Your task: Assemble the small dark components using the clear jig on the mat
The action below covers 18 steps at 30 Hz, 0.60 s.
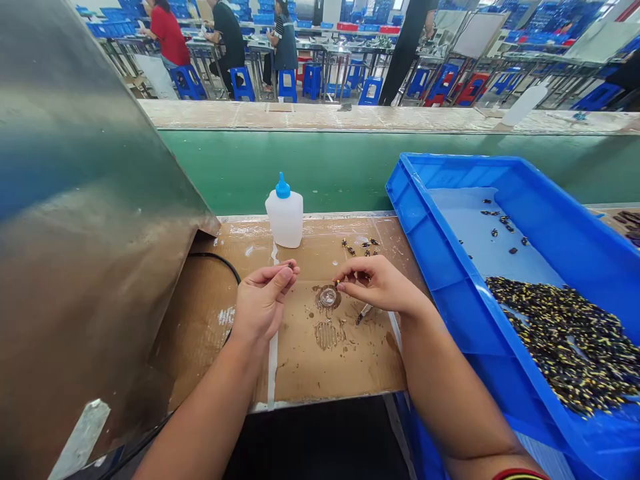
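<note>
My left hand (263, 300) is closed in a pinch on a tiny dark part at its fingertips, held above the cardboard sheet (320, 360). My right hand (377, 285) pinches another small black-and-yellow part just over a little round dish of glue (328, 297). A thin tool (363, 313) lies under my right hand. A white glue bottle with a blue cap (285, 215) stands behind the hands. A few small finished parts (361, 248) lie on the cardboard beyond my right hand.
A blue plastic bin (440, 267) at right holds a heap of black-and-yellow parts (570, 343). A large metal housing (85, 220) fills the left, with a black cable (220, 259) beside it. A green conveyor belt (325, 167) runs behind. Several people sit at far tables.
</note>
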### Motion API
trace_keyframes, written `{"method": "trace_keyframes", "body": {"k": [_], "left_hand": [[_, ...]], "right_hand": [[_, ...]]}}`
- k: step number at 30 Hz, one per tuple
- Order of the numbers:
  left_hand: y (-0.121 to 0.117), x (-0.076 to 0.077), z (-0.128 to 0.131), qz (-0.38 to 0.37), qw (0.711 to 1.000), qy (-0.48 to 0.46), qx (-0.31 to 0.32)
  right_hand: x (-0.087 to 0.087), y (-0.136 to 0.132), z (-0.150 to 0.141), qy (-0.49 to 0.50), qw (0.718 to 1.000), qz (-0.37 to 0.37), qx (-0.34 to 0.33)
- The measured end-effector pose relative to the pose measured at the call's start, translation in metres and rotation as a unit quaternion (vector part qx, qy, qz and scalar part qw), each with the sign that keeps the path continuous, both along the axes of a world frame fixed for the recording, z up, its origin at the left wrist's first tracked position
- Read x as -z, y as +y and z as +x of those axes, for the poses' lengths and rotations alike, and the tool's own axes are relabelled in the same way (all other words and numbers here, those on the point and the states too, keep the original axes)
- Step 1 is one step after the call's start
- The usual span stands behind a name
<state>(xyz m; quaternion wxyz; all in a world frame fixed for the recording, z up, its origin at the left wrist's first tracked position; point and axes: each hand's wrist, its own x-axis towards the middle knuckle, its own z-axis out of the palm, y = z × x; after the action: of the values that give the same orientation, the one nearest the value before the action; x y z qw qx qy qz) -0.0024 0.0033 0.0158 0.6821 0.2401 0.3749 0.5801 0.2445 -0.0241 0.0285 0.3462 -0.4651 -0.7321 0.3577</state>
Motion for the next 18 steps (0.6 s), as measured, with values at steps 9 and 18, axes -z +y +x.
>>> {"method": "trace_keyframes", "body": {"k": [9, 18], "left_hand": [[0.002, 0.007, -0.001, 0.014, 1.0, -0.008, -0.001], [0.003, 0.009, -0.001, 0.039, 0.999, -0.02, -0.013]], "right_hand": [[0.006, 0.005, -0.006, -0.074, 0.995, 0.049, -0.049], [0.009, 0.005, -0.004, -0.089, 0.995, 0.036, -0.039]]}}
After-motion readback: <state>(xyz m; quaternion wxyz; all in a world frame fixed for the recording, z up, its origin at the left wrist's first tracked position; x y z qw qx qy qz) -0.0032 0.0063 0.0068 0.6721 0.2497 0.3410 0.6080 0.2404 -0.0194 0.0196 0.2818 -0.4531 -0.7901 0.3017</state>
